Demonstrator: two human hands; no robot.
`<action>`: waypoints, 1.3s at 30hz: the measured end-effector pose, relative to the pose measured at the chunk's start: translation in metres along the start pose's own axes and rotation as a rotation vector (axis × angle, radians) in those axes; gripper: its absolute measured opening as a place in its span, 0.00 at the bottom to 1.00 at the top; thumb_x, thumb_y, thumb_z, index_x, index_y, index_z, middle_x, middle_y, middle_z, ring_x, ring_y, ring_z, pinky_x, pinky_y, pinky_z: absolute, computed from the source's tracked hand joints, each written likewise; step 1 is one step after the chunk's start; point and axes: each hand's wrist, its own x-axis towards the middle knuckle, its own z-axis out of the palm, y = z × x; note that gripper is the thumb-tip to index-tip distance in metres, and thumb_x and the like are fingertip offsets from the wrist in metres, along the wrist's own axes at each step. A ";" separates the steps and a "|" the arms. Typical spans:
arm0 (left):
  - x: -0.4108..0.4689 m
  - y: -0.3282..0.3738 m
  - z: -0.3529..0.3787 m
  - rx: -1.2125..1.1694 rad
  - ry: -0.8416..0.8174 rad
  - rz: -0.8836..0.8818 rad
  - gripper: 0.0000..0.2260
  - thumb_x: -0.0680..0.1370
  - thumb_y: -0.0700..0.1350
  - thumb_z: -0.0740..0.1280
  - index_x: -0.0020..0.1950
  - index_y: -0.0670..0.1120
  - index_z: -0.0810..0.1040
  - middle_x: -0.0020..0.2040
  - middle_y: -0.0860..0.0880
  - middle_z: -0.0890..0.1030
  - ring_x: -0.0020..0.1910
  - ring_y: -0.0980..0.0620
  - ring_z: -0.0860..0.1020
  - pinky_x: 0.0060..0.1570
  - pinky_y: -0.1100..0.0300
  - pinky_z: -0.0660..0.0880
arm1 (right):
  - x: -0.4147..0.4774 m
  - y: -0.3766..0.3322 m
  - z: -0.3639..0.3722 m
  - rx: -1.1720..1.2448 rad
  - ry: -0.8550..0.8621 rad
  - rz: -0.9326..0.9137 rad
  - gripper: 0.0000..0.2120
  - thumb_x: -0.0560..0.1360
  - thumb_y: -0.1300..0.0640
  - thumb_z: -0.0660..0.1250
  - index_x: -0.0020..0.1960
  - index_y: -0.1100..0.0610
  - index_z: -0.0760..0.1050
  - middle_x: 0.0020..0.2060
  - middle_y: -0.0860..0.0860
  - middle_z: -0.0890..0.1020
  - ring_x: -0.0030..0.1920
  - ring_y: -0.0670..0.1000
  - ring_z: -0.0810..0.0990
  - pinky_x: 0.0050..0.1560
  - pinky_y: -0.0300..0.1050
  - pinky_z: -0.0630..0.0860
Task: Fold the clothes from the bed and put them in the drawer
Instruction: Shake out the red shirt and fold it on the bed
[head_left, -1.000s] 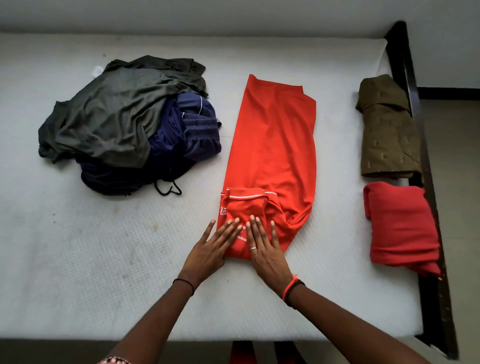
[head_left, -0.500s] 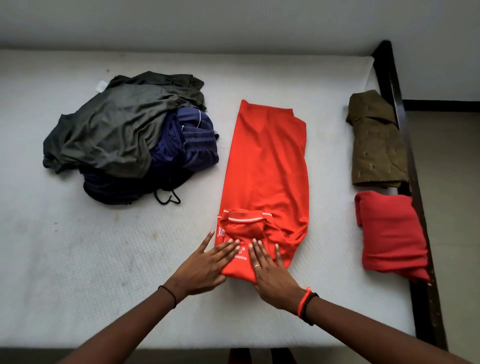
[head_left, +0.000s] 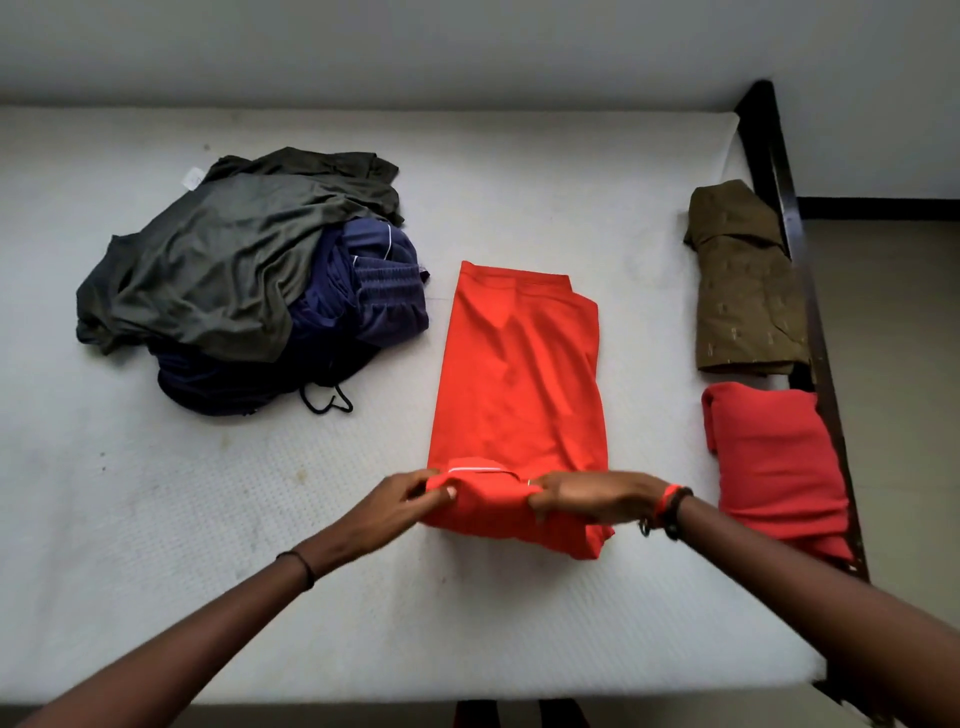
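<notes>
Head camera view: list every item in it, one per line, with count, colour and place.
orange shirt: one, orange-red, mid-mattress, folded into a long strip
grey-green garment: one, dark grey-green, crumpled on top of the pile at far left
navy clothes: count unclear, navy, under the grey-green garment
drawstring: one, black, trailing from the pile's near side
olive garment: one, olive-brown, folded, far right edge of the mattress
red garment: one, red, folded, right edge, nearer than the olive garment
mattress: one, white, under all the clothes
bed frame: one, dark, along the right side
left hand: grips the shirt's near end, left corner
right hand: grips the near end, right side
</notes>
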 end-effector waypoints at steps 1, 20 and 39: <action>0.009 0.004 -0.002 -0.054 0.017 -0.019 0.20 0.75 0.60 0.64 0.55 0.46 0.80 0.52 0.46 0.83 0.50 0.58 0.78 0.56 0.53 0.74 | 0.004 -0.001 -0.010 0.096 0.029 0.021 0.08 0.72 0.62 0.60 0.34 0.56 0.72 0.31 0.51 0.76 0.30 0.47 0.74 0.33 0.39 0.69; 0.122 -0.004 -0.005 -0.075 0.391 -0.260 0.28 0.74 0.59 0.67 0.68 0.44 0.68 0.58 0.46 0.76 0.59 0.46 0.76 0.62 0.53 0.71 | 0.087 0.008 -0.095 -0.050 0.702 -0.093 0.13 0.74 0.61 0.67 0.58 0.61 0.76 0.58 0.56 0.79 0.54 0.49 0.76 0.50 0.35 0.67; 0.075 -0.037 0.041 1.238 0.314 0.338 0.31 0.73 0.40 0.55 0.77 0.44 0.55 0.77 0.47 0.57 0.75 0.51 0.58 0.70 0.47 0.58 | 0.070 0.085 0.000 -1.193 0.832 -0.189 0.48 0.63 0.50 0.68 0.76 0.64 0.51 0.75 0.61 0.57 0.76 0.56 0.55 0.70 0.65 0.55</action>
